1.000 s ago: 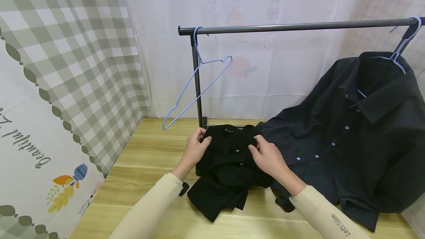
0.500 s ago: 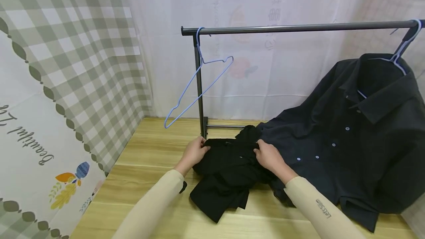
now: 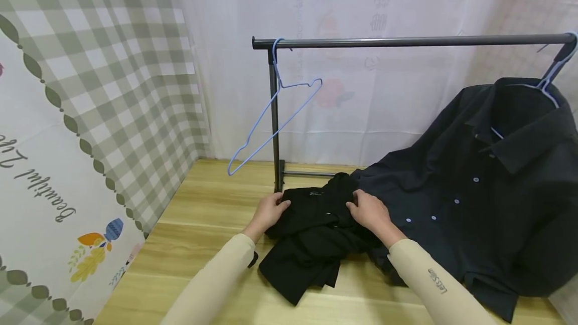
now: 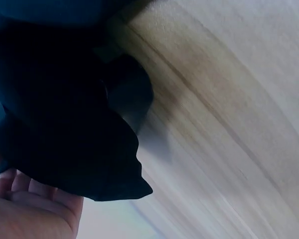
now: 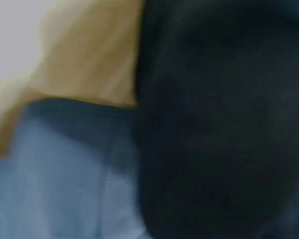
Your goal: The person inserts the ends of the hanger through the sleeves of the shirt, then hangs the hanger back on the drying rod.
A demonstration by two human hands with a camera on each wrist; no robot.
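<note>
My left grip (image 3: 266, 214) and right grip (image 3: 372, 213) pinch opposite edges of the rumpled black shirt (image 3: 311, 239), bunched between them over the desk (image 3: 212, 207), the blue hanger (image 3: 264, 114) beyond and higher, nearer my left

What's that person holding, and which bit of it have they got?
A crumpled black cloth garment. The left grip pinches its upper left edge, and the right grip pinches it at the upper right.

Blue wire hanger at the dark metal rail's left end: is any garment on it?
No, the blue wire hanger hangs bare from the metal rail.
</note>
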